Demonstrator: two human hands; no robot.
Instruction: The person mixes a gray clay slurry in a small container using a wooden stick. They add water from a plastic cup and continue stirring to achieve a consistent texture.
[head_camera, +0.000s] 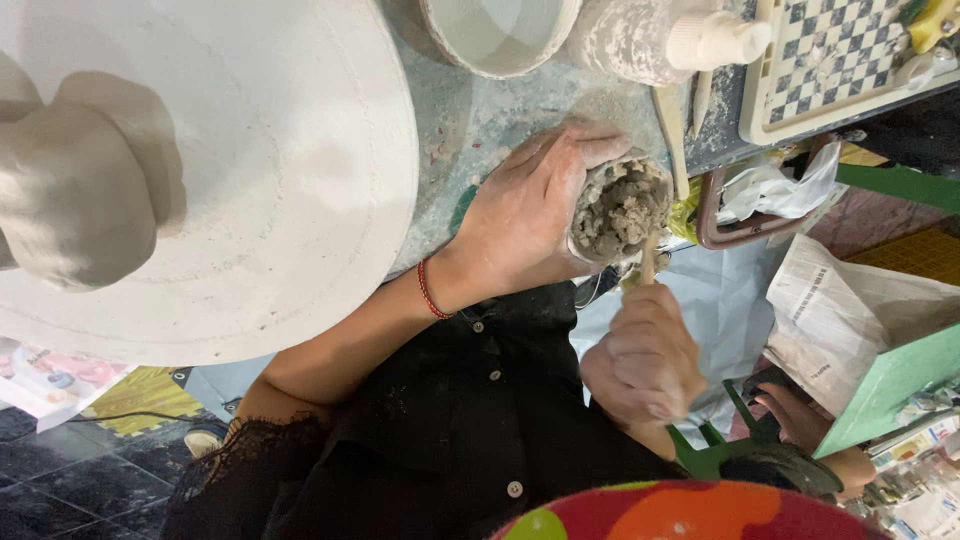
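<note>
The left hand grips a clay-filled cup at the table edge; just below the cup, the right hand is fisted around a wooden stick.

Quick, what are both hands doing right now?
Left hand: closed around a small cup of lumpy grey clay, holding it.
Right hand: closed in a fist on a thin wooden stick poking into the clay.

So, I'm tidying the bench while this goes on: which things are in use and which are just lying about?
In use: left hand gripping the clay-filled cup; right hand holding the wooden stick in it.
Lying about: clay lump, round board, white bowl, pump bottle, chequered tray.
</note>
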